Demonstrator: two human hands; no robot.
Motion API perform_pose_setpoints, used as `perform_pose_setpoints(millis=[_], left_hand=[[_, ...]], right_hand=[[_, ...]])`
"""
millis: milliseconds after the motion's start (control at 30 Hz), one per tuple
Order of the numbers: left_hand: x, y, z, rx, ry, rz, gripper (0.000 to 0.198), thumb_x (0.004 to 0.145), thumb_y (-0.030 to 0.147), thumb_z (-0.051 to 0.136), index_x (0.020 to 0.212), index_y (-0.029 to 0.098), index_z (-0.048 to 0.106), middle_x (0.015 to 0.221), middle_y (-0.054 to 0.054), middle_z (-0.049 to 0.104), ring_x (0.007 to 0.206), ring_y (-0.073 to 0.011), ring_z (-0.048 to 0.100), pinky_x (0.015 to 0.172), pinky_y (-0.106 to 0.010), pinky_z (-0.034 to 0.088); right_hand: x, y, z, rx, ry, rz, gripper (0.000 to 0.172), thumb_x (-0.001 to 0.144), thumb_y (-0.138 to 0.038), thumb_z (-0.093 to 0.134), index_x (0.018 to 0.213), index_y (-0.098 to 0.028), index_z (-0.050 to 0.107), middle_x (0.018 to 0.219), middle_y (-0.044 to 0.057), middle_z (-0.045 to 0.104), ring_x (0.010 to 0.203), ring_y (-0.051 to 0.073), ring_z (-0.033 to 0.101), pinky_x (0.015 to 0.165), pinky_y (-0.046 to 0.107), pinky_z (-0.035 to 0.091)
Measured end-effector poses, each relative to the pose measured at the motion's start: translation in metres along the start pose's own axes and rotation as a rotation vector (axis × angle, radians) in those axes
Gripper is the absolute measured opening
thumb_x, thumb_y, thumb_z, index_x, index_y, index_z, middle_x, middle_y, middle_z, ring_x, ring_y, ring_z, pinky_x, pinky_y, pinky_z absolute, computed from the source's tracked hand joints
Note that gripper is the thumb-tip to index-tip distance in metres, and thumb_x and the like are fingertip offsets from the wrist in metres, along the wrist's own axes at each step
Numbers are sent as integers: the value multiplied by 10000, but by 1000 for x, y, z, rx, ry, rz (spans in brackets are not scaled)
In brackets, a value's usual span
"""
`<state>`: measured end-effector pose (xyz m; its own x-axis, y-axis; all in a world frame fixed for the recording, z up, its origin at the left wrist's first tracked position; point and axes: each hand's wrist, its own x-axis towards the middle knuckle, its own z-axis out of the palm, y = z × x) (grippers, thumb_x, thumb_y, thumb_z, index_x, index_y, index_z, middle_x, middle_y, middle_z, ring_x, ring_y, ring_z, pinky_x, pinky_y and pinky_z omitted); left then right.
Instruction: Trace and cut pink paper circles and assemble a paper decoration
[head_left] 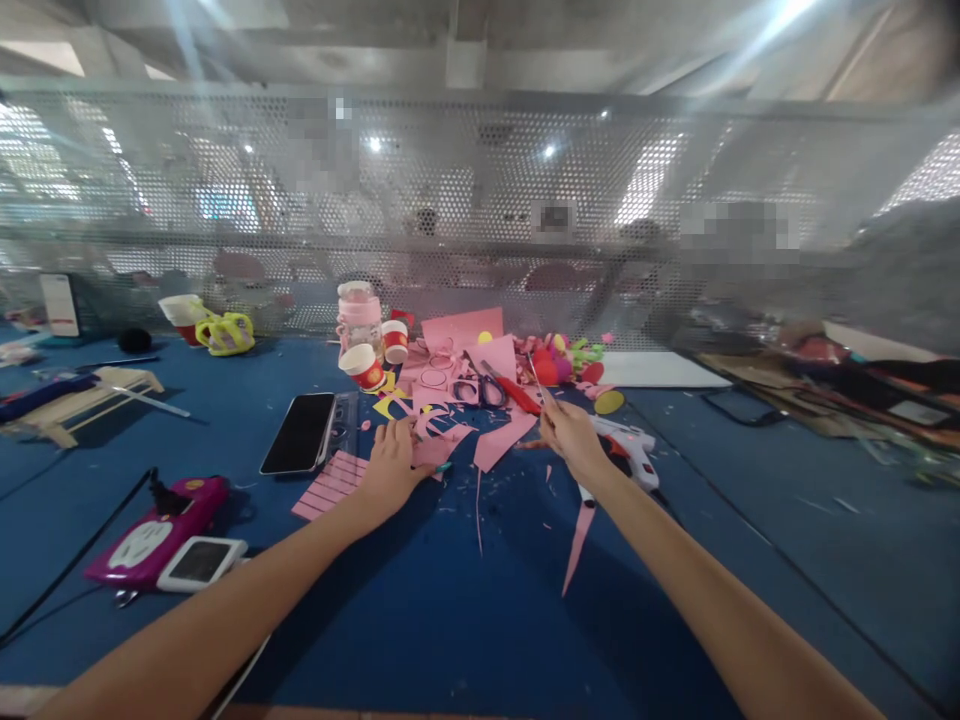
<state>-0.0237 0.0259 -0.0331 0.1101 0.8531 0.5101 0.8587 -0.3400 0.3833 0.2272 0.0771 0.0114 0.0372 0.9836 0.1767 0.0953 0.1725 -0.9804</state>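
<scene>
My left hand (391, 465) rests on the pink paper scraps (439, 440), fingers down and thumb stretched to the right. Beside the thumb tip lies a small teal thing (444, 467). My right hand (574, 435) is closed around a thin, silvery, pointed tool (535, 375) that leans up and left; its exact kind is unclear. Just left of that tool lies a red-handled cutter (517, 390), with dark-handled scissors (480, 390) next to it. Under my right wrist, partly hidden, is a white glue gun (634, 447). A narrow pink strip (578, 548) lies below it.
Paper cups (363, 368) and a pink-lidded bottle (359, 318) stand behind the scraps. To the left are a phone (300, 433), a purple pouch (154, 540) and a wooden frame (90, 400). Cardboard (780, 395) lies right. A perforated screen (480, 190) borders the blue table (480, 620).
</scene>
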Motion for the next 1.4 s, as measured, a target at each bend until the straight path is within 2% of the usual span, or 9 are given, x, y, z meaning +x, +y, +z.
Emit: perform_pose_setpoints(millis=[167,333,433,600,833,967,1167,1267,1400], left_hand=[[0,5,-5,39,25,87,466,719,313,608,1109,137,425,1018,-115,514,980,-260,467,852,-445,377],[-3,18,-14,9,27,214,455,747,307,583,1155,164,441,1113,-118,479,1057,-262,396,931,-468,328],[-5,23,-18,-50,-120,307,454,760,339,566,1182,213,459,1214,-111,422,1145,-272,332,974,-484,293],[-9,30,-22,-56,-454,469,462,801,399,489,1253,354,406,1380,-76,267,1283,-311,161,990,-553,240],[-8,31,-24,-140,-488,419,386,839,358,432,1224,330,460,1342,-72,340,1279,-291,193,1010,-535,219],[-6,32,-20,-439,-400,260,376,817,353,481,1185,279,486,1297,-80,406,1244,-247,291,1033,-492,213],[-7,43,-8,-1246,-322,-287,653,636,353,694,1176,194,362,1233,-146,464,1068,-218,510,932,-412,385],[-7,46,-7,-1346,-383,-411,722,562,282,753,1158,195,355,1099,-114,567,913,-188,587,786,-341,469],[-4,41,-8,-1314,-371,-451,525,559,303,751,989,144,495,769,-22,645,689,-137,610,635,-249,478]], right_hand=[[5,-1,-12,-167,87,4,409,757,-556,465,548,-226,341,335,-82,325,263,80,341,314,240,393],[5,1,-16,-273,67,-1,277,799,-441,464,646,-214,423,508,-11,530,354,126,517,315,233,391],[3,2,-10,-291,-64,4,187,807,-391,456,786,-208,487,619,2,575,463,154,593,364,248,448],[3,13,1,-429,-347,-39,227,841,-406,377,826,-200,472,452,-57,468,379,144,541,344,235,402],[11,16,10,-520,-294,-245,307,825,-322,432,550,-192,390,547,-39,406,470,94,436,494,236,353],[2,4,14,-567,-251,-325,322,839,-259,408,526,-189,378,557,-27,403,523,107,414,557,254,317],[-29,-14,39,-523,-237,-506,278,871,-258,390,604,-187,413,625,-10,432,616,123,447,610,248,334],[-47,-24,54,-405,-291,-565,237,895,-292,360,717,-188,477,691,6,468,659,126,470,634,245,365],[-63,-31,62,-290,-302,-586,239,898,-315,349,780,-201,522,858,45,535,722,138,510,660,261,404]])
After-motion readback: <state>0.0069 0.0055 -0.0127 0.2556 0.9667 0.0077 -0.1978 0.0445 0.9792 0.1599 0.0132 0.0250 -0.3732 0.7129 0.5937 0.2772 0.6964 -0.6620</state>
